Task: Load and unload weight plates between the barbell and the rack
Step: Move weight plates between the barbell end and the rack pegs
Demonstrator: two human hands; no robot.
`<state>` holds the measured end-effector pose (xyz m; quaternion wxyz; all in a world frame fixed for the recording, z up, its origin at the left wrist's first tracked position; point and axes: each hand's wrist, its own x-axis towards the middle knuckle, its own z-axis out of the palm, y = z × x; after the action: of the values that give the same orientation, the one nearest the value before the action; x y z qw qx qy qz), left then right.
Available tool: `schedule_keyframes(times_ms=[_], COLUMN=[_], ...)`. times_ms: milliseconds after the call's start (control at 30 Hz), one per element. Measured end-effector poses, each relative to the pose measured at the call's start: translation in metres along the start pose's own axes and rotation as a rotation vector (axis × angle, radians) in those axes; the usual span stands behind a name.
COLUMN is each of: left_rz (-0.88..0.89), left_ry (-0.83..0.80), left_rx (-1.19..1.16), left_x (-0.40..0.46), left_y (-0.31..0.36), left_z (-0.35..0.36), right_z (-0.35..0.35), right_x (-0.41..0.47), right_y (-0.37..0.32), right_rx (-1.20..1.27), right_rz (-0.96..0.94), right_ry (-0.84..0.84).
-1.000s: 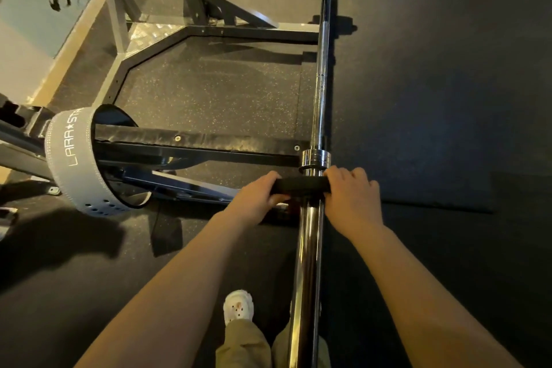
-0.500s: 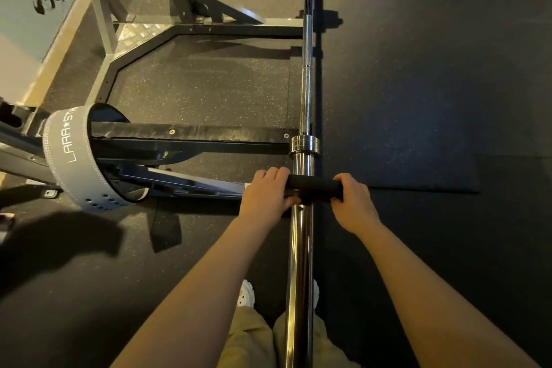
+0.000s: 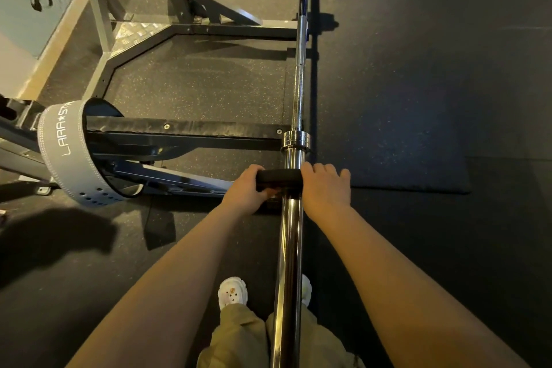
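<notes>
Left hand (image 3: 245, 188): I see its fingers curled round the left edge of a small black weight plate (image 3: 278, 177). Right hand (image 3: 325, 188): laid over the plate's right edge, fingers bent down across it. Plate: threaded on the chrome sleeve of the barbell (image 3: 289, 248), short of the sleeve collar (image 3: 296, 140), bare sleeve between them. Barbell: runs away from me, resting over the black padded arm of the rack (image 3: 185, 128). Around: a grey lifting belt (image 3: 64, 155) looped round that arm at the left; grey rack frame (image 3: 185, 28) beyond; dark rubber floor (image 3: 418, 98); white shoes (image 3: 233, 291) and khaki trousers (image 3: 239, 337) beneath the sleeve.
</notes>
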<state>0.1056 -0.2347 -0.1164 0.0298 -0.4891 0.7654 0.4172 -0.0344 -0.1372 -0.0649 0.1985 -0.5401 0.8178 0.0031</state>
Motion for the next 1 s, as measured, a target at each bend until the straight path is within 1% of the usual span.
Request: schedule_keyframes(times_ms=[67,133,200,267,333,400,467,500,567,633,733,833,900,933,1000], left_rz=[-0.024,-0.01,0.034,0.122,0.22,0.29,0.288,0.266,0.241,0.266,0.25,0.116,0.028,0.007,0.013], left_ry=[-0.005,0.05,0.111,0.182,0.24,0.275,0.287,0.287,0.283,0.27,0.219,0.1,-0.012,-0.049,-0.072], left_rx=[-0.001,0.051,0.148,0.276,0.365,0.431,0.477,0.479,0.442,0.403,0.323,0.11,-0.063,-0.112,-0.134], left_x=[0.004,0.006,0.001,-0.007,-0.016,-0.02,-0.022,-0.023,-0.024,-0.024,-0.018,-0.013,-0.011,-0.01,-0.008], left_y=[-0.001,-0.001,0.001,0.006,0.015,0.027,0.038,0.041,0.038,0.03,0.014,-0.009,-0.019,-0.022,-0.025], left_z=[0.0,0.003,0.006,0.009,0.011,0.014,0.017,0.019,0.019,0.016,0.011,0.007,0.003,0.002,0.001], right_z=[0.004,0.009,0.016,0.022,0.027,0.03,0.03,0.03,0.029,0.031,0.028,0.021,0.018,0.018,0.022], right_x=[-0.002,-0.002,-0.005,-0.009,-0.014,-0.015,-0.013,-0.012,-0.008,-0.007,-0.008,-0.007,-0.005,-0.004,-0.002], right_y=[-0.002,0.002,0.01,0.02,0.029,0.038,0.043,0.044,0.041,0.038,0.032,0.014,0.001,-0.002,0.001], right_rx=[-0.005,0.035,0.113,0.238,0.381,0.497,0.557,0.571,0.586,0.58,0.404,0.179,0.103,0.078,0.087], right_rz=[-0.024,-0.025,0.005,0.089,0.195,0.262,0.276,0.276,0.273,0.267,0.207,0.032,-0.063,-0.08,-0.062], right_ry=[0.024,0.043,0.049,0.056,0.024,-0.049,-0.108,-0.108,-0.088,-0.075,-0.023,0.077,0.132,0.15,0.157])
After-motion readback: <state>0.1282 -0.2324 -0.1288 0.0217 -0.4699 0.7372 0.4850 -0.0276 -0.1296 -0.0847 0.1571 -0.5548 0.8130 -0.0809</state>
